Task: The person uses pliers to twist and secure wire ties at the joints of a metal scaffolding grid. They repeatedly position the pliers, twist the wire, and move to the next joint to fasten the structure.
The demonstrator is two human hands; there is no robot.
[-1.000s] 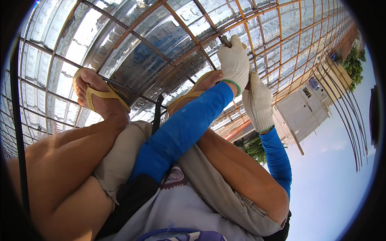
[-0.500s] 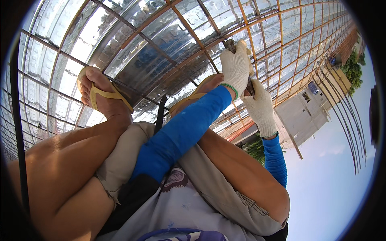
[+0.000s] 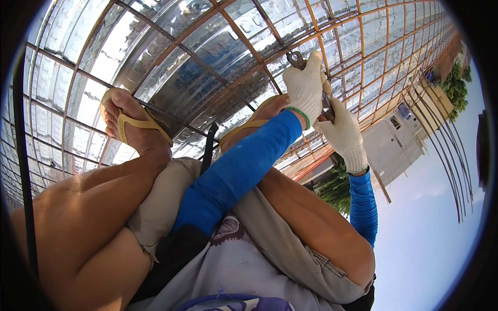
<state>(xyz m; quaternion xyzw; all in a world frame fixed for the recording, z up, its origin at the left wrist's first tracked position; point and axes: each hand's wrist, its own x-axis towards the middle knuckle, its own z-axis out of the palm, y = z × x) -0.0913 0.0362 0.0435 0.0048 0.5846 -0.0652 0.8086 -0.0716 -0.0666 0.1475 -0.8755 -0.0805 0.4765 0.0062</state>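
Left hand [image 3: 306,85] closed on pincers [image 3: 296,59] at rebar grid [image 3: 218,31] crossing; right hand [image 3: 343,136] grips handles below. Tie wire too small to tell, probably mid-twist; crossings beyond pincers look untied.

Single head-worn fisheye view, looking steeply down, close over squatting knees
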